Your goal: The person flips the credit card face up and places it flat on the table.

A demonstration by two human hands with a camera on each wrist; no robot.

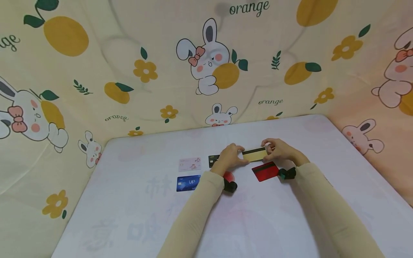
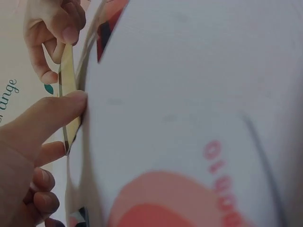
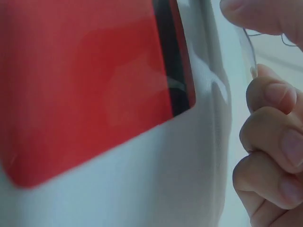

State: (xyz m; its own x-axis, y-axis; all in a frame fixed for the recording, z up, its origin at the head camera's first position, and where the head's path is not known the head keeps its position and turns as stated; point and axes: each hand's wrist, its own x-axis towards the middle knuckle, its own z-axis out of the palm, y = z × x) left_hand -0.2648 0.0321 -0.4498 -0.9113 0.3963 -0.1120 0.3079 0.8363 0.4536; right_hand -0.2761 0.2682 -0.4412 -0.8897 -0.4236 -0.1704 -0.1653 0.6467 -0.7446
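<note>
Yellow card is between left hand and right hand, and each hand pinches one end of it. Red card lies just below right hand; black card is partly hidden by left hand, with pink card and blue card farther left.

Head: looking forward and down from above both sleeves, far back, taking in the white table and patterned backdrop.
Left wrist: turned sideways, close beside the left hand, facing the right hand.
Right wrist: nearest of all, facing the red card, with fingers at the right edge.
Head and left wrist: sharing the gold card.
All three: sharing the red card.
</note>
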